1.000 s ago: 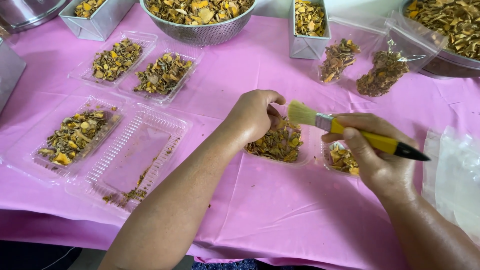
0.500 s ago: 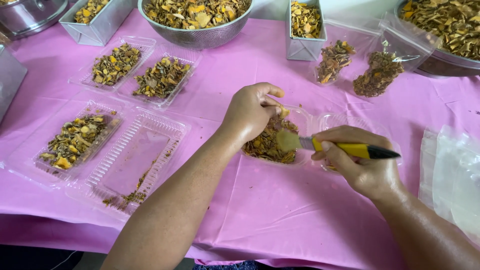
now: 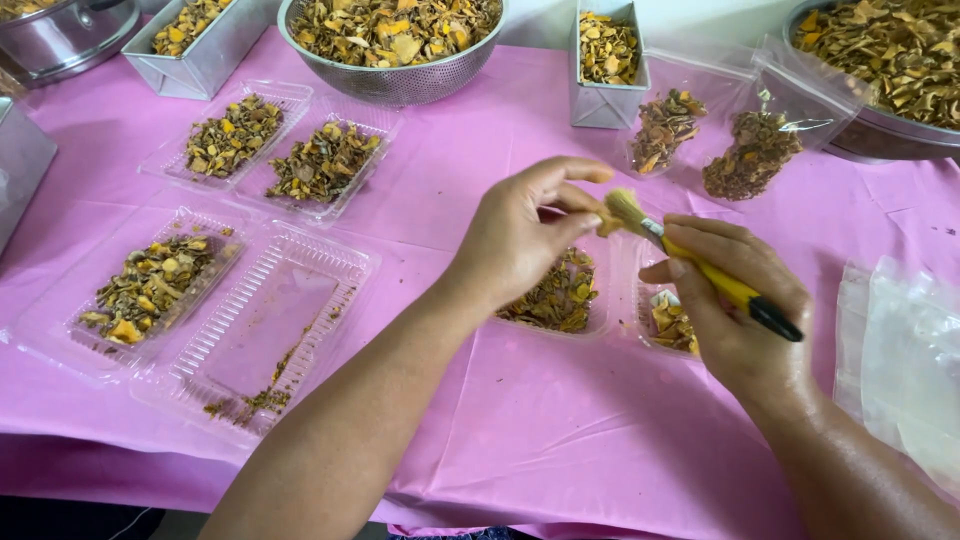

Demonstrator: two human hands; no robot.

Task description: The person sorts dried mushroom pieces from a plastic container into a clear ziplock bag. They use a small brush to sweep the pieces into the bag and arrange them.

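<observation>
My right hand grips a small brush with a yellow and black handle. Its pale bristles touch the fingertips of my left hand, which pinches a small dried piece, hard to see. Both hands hover over a clear plastic tray of dried orange-brown flakes on the pink tablecloth. A second part of that tray with yellow flakes lies under my right hand.
An open clamshell tray sits at the left, one half filled, the other nearly empty. Two filled trays, a metal colander, foil boxes, filled bags and a big bowl line the back. Empty plastic bags lie at right.
The brush dipped down to the tray half a second ago and has now risen, its bristles meeting my left fingertips. My left hand lifted off the tray.
</observation>
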